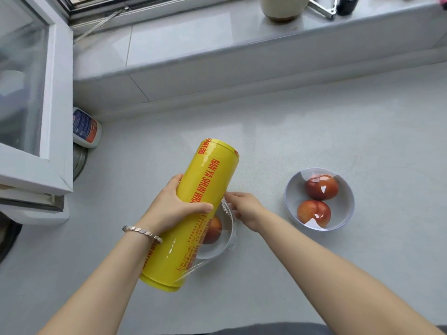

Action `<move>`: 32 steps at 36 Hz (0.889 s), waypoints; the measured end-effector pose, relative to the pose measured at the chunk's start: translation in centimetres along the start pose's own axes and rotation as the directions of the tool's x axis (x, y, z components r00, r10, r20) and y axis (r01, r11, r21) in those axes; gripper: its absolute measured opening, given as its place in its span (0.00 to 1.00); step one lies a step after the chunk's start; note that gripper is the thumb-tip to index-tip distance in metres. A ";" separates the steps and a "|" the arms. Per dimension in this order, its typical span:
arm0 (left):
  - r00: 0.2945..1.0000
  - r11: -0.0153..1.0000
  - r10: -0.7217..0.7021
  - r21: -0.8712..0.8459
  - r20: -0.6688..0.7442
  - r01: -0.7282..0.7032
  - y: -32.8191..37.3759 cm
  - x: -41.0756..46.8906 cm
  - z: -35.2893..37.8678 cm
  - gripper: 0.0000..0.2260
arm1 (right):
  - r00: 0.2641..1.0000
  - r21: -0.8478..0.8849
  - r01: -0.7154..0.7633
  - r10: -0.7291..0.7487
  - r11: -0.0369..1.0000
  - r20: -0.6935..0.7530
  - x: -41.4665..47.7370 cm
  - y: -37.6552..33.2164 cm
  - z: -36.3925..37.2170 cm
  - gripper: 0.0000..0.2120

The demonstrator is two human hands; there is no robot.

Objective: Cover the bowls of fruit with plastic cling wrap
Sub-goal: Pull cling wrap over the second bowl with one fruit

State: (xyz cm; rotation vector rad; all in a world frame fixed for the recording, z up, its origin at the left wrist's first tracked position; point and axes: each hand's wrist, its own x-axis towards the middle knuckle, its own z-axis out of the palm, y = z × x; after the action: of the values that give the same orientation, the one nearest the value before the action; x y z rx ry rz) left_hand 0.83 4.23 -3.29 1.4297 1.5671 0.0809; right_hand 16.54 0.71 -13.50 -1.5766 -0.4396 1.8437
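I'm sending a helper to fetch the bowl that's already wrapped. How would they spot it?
On the pale grey counter, look right of the hands to the white bowl standing alone. It holds two red fruits under glinting film, while the other bowl sits partly hidden beneath the yellow roll.

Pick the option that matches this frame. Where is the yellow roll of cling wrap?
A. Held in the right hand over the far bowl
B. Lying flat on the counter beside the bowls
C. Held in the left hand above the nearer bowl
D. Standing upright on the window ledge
C: the left hand grips the yellow roll over the nearer bowl, while the right hand pinches the film's edge beside it.
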 end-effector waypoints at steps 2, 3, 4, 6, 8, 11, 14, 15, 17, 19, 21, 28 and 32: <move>1.000 1.000 0.005 -0.019 -0.003 -0.005 -0.1 -0.1 -0.1 0.43 | 0.998 0.036 0.026 -0.024 0.999 -0.062 0.1 0.2 0.2 0.05; 1.000 1.000 0.005 -0.026 -0.004 -0.005 -0.1 -0.1 -0.1 0.42 | 0.995 0.053 0.042 -0.037 0.998 -0.094 0.2 0.3 0.3 0.05; 1.000 1.000 0.005 -0.030 -0.004 -0.005 -0.1 -0.2 -0.1 0.43 | 0.992 0.083 0.050 -0.039 0.995 -0.122 0.3 0.4 0.4 0.07; 1.000 1.000 0.008 -0.027 0.004 -0.008 -0.1 -0.2 0.1 0.44 | 0.985 0.159 0.052 -0.024 0.986 -0.173 0.2 0.5 0.5 0.08; 1.000 1.000 0.017 -0.005 0.012 -0.017 -0.1 -0.2 0.3 0.42 | 0.974 0.265 0.025 0.037 0.964 -0.225 0.1 0.6 0.7 0.10; 0.999 0.999 0.031 0.043 0.030 -0.033 0.1 -0.2 0.6 0.40 | 0.967 0.523 -0.034 0.161 0.852 -0.200 0.1 0.8 0.5 0.15; 0.998 0.996 0.043 0.070 0.054 -0.046 0.1 0.0 0.7 0.43 | 0.980 0.603 -0.160 0.198 0.781 0.002 -0.2 0.5 -0.6 0.14; 0.997 0.996 0.044 0.073 0.061 -0.048 0.1 0.0 0.7 0.43 | 0.977 0.585 -0.202 0.200 0.785 0.069 -0.2 0.4 -0.9 0.14; 0.996 0.995 0.047 0.080 0.073 -0.053 0.2 0.0 0.8 0.42 | 0.965 0.526 -0.262 0.221 0.809 0.140 0.0 0.1 -1.5 0.16; 0.996 0.995 0.047 0.089 0.081 -0.054 0.3 -0.1 0.9 0.41 | 0.953 0.471 -0.302 0.262 0.829 0.149 0.1 -0.1 -1.5 0.15; 0.996 0.995 0.044 0.087 0.080 -0.051 0.4 0.0 0.9 0.41 | 0.948 0.487 -0.313 0.299 0.815 0.109 0.1 -0.3 -1.4 0.13; 0.994 0.993 0.037 0.109 0.102 -0.048 0.4 0.0 0.9 0.44 | 0.949 0.662 -0.113 0.277 0.741 -0.148 -0.2 -0.5 -0.2 0.09; 0.993 0.990 0.049 0.128 0.112 -0.063 0.8 -0.1 1.6 0.42 | 0.884 0.661 0.090 0.246 0.745 -0.397 0.0 -0.1 0.7 0.07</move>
State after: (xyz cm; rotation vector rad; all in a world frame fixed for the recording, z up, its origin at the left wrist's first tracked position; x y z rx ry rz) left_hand 2.50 3.54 -3.53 1.5547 1.4657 -0.0672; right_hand 15.86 0.89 -13.32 -1.4409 0.4848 1.3619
